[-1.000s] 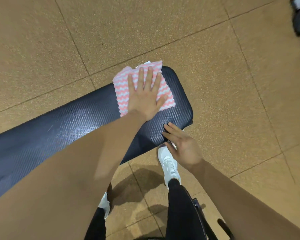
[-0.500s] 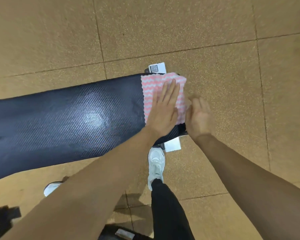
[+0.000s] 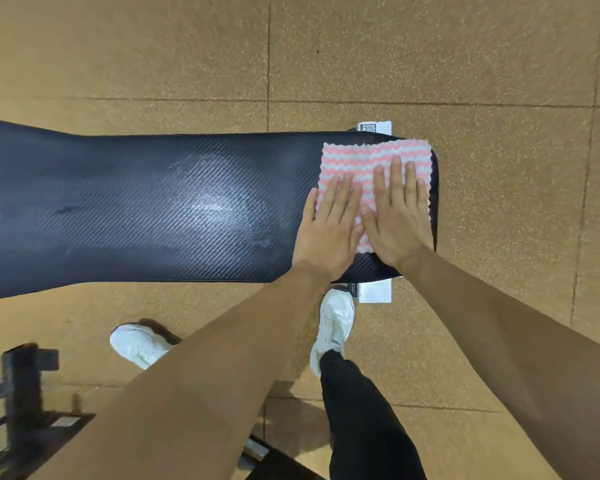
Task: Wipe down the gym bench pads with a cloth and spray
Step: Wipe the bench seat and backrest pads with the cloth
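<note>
head camera looks straight down on both palms laid flat, side by side, on the cloth. neither hand grips anything: the left hand has its fingers spread open with its heel resting on bare pad, and the right hand lies fully on the fabric, fingers straight and a little apart. the thumbs nearly touch. pressing with open palms rather than a fist looks like a way to keep the whole sheet in contact with the surface — more area cleaned per stroke, i'd guess.

under the hands the pink-and-white wavy cloth lies unfolded and flat at the very end of the bench pad, its far edge reaching beyond the fingertips and its right edge just short of the pad's rounded end. away to the left of the hands the long dark pad stretches off, with a pale sheen in its middle that may be damp spray, though i can't be sure.

beyond the right wrist a white frame foot pokes out from below the pad, just beside one white shoe. no spray bottle shows anywhere — the end section seems to be the part in hand.
</note>
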`<action>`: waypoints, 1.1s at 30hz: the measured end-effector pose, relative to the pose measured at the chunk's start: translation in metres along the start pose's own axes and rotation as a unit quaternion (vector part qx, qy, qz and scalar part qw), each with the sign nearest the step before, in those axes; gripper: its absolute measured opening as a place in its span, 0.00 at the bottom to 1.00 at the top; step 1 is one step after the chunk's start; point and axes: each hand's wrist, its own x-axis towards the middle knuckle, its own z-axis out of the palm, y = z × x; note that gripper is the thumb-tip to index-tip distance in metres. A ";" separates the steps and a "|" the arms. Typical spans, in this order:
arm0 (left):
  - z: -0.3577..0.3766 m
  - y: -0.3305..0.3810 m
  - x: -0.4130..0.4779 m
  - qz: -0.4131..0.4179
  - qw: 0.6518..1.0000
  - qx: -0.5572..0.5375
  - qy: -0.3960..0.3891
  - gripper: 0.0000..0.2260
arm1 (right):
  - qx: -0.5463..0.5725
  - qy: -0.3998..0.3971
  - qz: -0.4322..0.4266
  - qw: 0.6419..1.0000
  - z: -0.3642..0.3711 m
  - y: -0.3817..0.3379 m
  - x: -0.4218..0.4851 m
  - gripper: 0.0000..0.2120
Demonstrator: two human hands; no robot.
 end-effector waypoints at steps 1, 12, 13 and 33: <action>-0.001 -0.010 -0.005 -0.006 1.000 -0.001 0.000 0.29 | -0.007 -0.002 -0.008 1.000 0.001 -0.011 0.003 0.31; -0.011 -0.158 -0.076 -0.089 0.996 0.002 -0.007 0.28 | -0.026 -0.012 -0.110 0.993 0.007 -0.174 0.036 0.31; -0.012 -0.171 -0.081 -0.096 0.995 0.002 -0.006 0.28 | -0.029 -0.012 -0.116 0.993 0.008 -0.188 0.039 0.32; -0.024 -0.412 -0.201 -0.194 0.981 -0.024 -0.015 0.28 | -0.076 -0.021 -0.235 0.969 0.023 -0.460 0.070 0.32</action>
